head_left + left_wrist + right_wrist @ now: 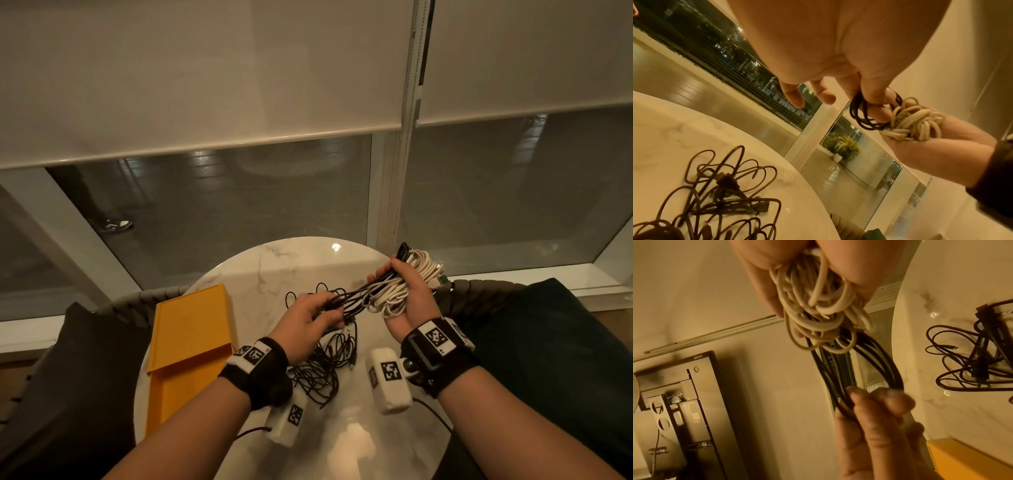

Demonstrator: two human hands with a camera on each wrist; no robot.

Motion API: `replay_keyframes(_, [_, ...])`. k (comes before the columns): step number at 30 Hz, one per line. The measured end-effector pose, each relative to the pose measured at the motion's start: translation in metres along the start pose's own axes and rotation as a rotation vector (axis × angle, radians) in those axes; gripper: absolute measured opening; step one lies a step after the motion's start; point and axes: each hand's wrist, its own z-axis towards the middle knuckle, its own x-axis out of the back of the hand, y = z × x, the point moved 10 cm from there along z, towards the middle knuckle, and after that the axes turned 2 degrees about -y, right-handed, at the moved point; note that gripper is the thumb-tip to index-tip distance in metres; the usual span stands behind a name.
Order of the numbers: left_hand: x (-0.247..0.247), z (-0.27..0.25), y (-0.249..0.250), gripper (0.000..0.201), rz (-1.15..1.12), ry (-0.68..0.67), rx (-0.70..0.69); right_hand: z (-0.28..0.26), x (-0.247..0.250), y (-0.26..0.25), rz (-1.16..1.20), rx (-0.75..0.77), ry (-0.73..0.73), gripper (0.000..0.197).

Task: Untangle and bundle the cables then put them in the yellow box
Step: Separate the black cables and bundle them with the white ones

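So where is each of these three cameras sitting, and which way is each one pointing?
Head: worn on the head, looking forward and down at the round table, the yellow box and a window; both forearms show, left hand and right hand.
Left wrist: looks along the left hand toward the right hand.
Right wrist: looks along the right hand toward the left hand.
Shared: all three show the white cable bundle and black cables stretched between the hands.
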Motion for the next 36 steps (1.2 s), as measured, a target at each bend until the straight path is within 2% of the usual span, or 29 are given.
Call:
replay_keyframes(3, [0.01,0.002,-0.008,0.032,0.072,-0.052,0.005,-0.001,-0.001,0.009,-0.001,-0.073,-0.034,0.021])
replay_keyframes(6, [0.021,0.006,-0.005,0.034,0.178,-0.092,-0.018,-0.002,-0.002,0.017,-0.195,-0.103,-0.104,0.013])
replay_keyframes(7, [0.024,0.007,0.0,0.032,0.189,-0.097,-0.029,-0.002,-0.003,0.02,-0.273,-0.114,-0.139,0.016])
replay_keyframes(12, [0.032,0.017,0.033,0.034,0.095,-0.064,-0.082,-0.014,-0.025,0.026,-0.637,-0.046,-0.324,0.021])
replay_keyframes(16, [0.025,0.019,0.048,0.04,0.06,-0.071,-0.101,-0.019,-0.025,0.031,-0.644,-0.039,-0.375,0.05])
replay_keyframes(19, [0.024,0.021,0.048,0.036,0.059,-0.038,-0.075,-0.019,-0.019,0.035,-0.65,-0.076,-0.359,0.076])
replay_keyframes(20, [0.024,0.023,0.046,0.035,0.054,-0.022,-0.058,-0.02,-0.017,0.035,-0.665,-0.075,-0.354,0.079])
replay_keyframes(24, [0.025,0.026,0.046,0.036,0.074,0.024,-0.05,-0.022,-0.021,0.031,-0.729,-0.044,-0.348,0.05])
replay_keyframes(27, [0.027,0.027,0.047,0.033,0.121,0.08,-0.058,-0.022,-0.021,0.024,-0.784,0.032,-0.31,0.036])
replay_keyframes(29, [0.039,0.026,0.049,0.025,0.103,0.183,-0.077,-0.02,-0.018,0.022,-0.805,0.057,-0.289,0.034])
replay_keyframes(31, [0.048,0.026,0.041,0.026,0.065,0.242,-0.031,-0.019,-0.014,0.022,-0.799,0.071,-0.27,0.034])
replay_keyframes(35, [0.034,0.02,0.019,0.016,0.071,0.207,0.047,-0.015,-0.012,0.016,-0.761,0.149,-0.222,0.03])
replay_keyframes(36, [0.024,0.017,0.013,0.02,0.047,0.167,0.064,-0.013,-0.011,0.016,-0.727,0.156,-0.208,0.028])
